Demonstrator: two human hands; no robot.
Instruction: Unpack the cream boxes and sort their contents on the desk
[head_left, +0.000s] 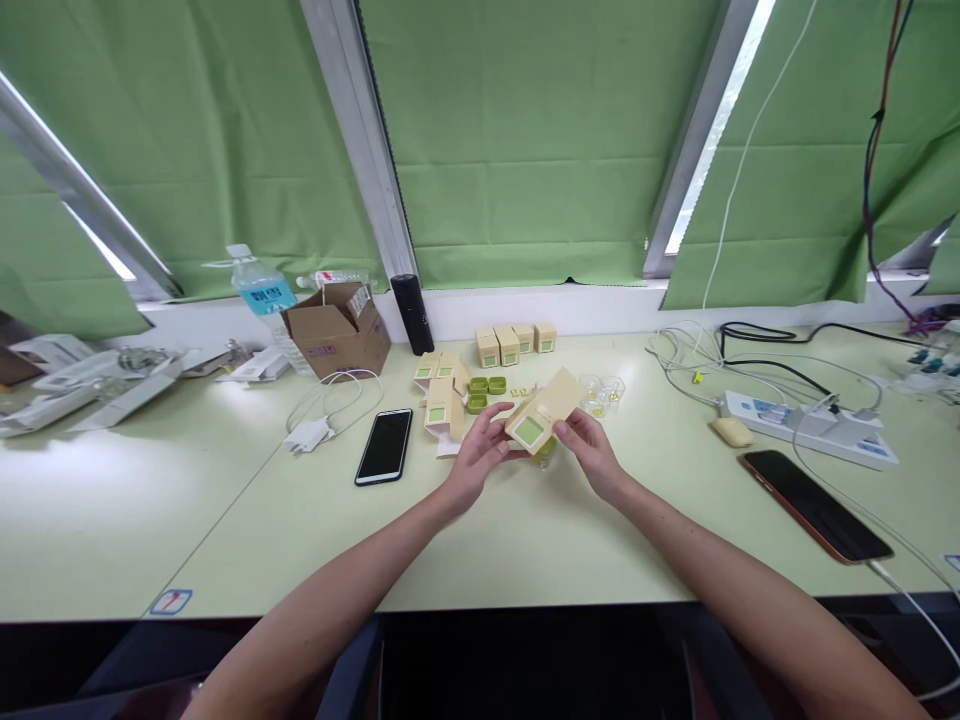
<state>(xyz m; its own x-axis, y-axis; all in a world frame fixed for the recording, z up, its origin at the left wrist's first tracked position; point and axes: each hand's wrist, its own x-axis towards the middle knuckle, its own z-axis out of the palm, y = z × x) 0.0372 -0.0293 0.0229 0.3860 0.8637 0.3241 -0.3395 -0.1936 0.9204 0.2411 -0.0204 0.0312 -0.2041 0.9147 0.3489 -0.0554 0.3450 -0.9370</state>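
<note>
Centrally, cream cardboard box with green window (553, 402) was held tilted above pale-green table (487, 560), pinched between fingers of right hand (594, 455). Fingers of left hand (477, 458) were curled at left end; pinch couldn't be told. Olive-green square trays (496, 385) were placed behind.

Holds a tilted cream carton (553, 406) between left hand (477, 455) and right hand (592, 455) above the table (517, 560). Has small green trays (496, 385) close by.

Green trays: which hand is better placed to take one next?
Left, probably: the left hand is closer to the green trays, while the right hand, holding the box, is farther off, to their right.
</note>
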